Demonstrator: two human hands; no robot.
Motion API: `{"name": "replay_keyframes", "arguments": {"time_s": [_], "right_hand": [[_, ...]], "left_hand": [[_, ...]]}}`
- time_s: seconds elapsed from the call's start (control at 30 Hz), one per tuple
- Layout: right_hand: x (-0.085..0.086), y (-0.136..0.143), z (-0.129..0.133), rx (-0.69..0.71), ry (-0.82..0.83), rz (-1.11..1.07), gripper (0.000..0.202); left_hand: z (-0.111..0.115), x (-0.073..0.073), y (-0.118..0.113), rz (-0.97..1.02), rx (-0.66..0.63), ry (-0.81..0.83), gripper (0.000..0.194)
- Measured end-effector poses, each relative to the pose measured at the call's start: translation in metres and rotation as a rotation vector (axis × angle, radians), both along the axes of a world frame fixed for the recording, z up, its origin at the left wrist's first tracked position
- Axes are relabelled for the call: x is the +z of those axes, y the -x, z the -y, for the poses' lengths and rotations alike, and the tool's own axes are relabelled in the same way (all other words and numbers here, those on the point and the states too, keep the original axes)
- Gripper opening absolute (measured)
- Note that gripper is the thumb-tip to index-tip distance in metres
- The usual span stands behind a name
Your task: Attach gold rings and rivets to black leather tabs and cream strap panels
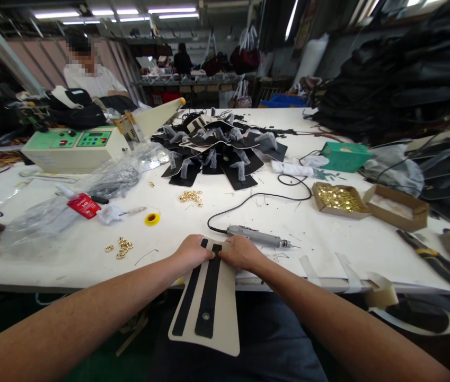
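A stiff cream panel [227, 318] with two black strips along it, possibly a bag flap, slopes from the table edge over my lap. A round metal fitting [206, 317] sits near the lower end of the wider strip. My left hand [193, 251] grips the panel's far end on the left, thumb on top. On the right, my right hand [241, 253] pinches the same end, its thumb close to the left one. Just beyond lies a grey electric screwdriver [254, 235] with its cord running back. Fingers beneath the panel are hidden.
Black pieces with plastic-wrapped parts [220, 148] are piled mid-table. Gold hardware lies in a cardboard box [340, 200] and in small heaps [123, 247]. A red glue bottle [82, 205], yellow tape roll [152, 219], beige machine [77, 149] and pliers [427, 254] are around. A person [93, 74] sits opposite.
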State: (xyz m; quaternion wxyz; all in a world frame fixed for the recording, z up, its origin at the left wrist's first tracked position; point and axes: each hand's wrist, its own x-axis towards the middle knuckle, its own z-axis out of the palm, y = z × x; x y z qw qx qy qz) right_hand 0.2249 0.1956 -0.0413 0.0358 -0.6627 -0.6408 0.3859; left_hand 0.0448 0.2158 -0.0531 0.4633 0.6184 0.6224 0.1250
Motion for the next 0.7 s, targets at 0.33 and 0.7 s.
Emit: {"name": "replay_keyframes", "arguments": {"time_s": [0.33,0.7], "right_hand": [[0.0,0.001,0.001,-0.009,-0.019,-0.014,0.02],[0.004,0.001,0.003,-0.001,-0.023,-0.022,0.022]], "left_hand": [[0.028,-0.002,0.018,-0.063,-0.181,-0.548,0.056],[0.028,-0.025,0.018,-0.031,-0.305,-0.697,0.019]]}}
